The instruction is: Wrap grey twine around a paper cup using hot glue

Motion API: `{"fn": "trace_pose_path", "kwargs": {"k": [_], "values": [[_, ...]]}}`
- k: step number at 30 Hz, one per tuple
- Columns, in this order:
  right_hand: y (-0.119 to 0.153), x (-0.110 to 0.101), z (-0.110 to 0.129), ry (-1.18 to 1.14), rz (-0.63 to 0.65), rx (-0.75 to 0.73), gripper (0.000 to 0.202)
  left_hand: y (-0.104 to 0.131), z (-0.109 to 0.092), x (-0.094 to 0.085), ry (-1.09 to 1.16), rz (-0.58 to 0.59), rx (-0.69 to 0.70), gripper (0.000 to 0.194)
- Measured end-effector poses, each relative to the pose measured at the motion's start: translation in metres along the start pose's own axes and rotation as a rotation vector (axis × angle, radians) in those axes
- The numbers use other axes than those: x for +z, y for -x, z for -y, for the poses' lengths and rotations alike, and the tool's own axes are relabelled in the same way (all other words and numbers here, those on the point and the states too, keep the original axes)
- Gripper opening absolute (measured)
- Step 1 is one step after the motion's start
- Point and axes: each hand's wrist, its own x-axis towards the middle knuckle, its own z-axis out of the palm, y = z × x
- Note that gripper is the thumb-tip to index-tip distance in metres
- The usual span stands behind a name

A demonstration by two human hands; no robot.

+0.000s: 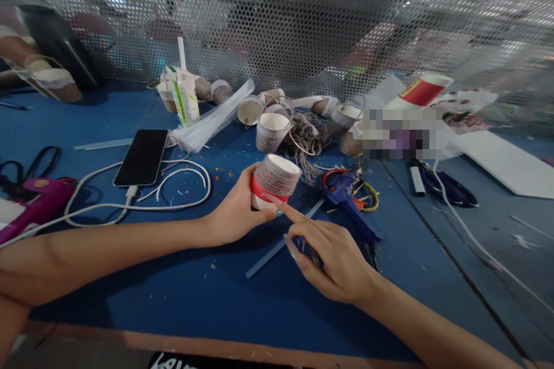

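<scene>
My left hand [236,210] is wrapped around a small paper cup [277,177], slightly tilted, with its white mouth up. Rows of grey twine circle the cup's upper part, above bare red and white paper. On the right, my right hand [335,256] reaches in with its index fingertip at the red part of the cup. Its thumb and other fingers are bent and apart, with nothing visible between them. Under the hands lies a translucent glue stick [266,256]. A blue glue gun [352,207] rests just beyond my right hand, beside scissors with orange and yellow handles [371,199].
Several twine-wrapped cups [272,134] and a heap of grey twine [309,138] stand behind, near a bundle of glue sticks [216,118]. To the left are a phone [142,157] with a white cable and a magenta glue gun [41,202]. A perforated metal panel [259,23] borders the back.
</scene>
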Motion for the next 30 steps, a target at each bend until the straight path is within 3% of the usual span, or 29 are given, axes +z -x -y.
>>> {"fn": "trace_pose_path", "kwargs": {"k": [4,8,10,12,15,21,26,30], "values": [[0.008,-0.001,-0.002,-0.048,-0.122,0.067,0.011,-0.002,0.000,0.000,0.025,-0.009,-0.014,0.080],[0.014,-0.002,-0.006,-0.081,-0.270,0.053,0.014,-0.001,0.002,0.000,-0.178,-0.100,0.038,0.081],[0.011,-0.002,-0.006,-0.119,-0.196,-0.029,0.012,0.000,0.004,0.001,-0.301,-0.115,0.102,0.079],[0.006,-0.001,-0.004,-0.146,-0.041,-0.080,0.009,0.001,0.006,0.001,-0.397,-0.108,0.164,0.075],[0.003,0.001,-0.002,-0.188,0.065,-0.015,0.009,0.003,0.008,0.002,-0.449,-0.094,0.229,0.067],[0.009,0.002,-0.005,-0.242,-0.061,0.062,0.012,0.005,0.012,0.004,-0.572,-0.133,0.295,0.061],[0.006,0.002,-0.005,-0.269,0.007,0.013,0.012,0.001,0.020,0.000,-0.929,-0.198,0.498,0.067],[0.009,0.003,-0.008,-0.220,-0.143,0.105,0.013,-0.012,0.021,-0.011,-1.137,-0.293,0.592,0.056]]}}
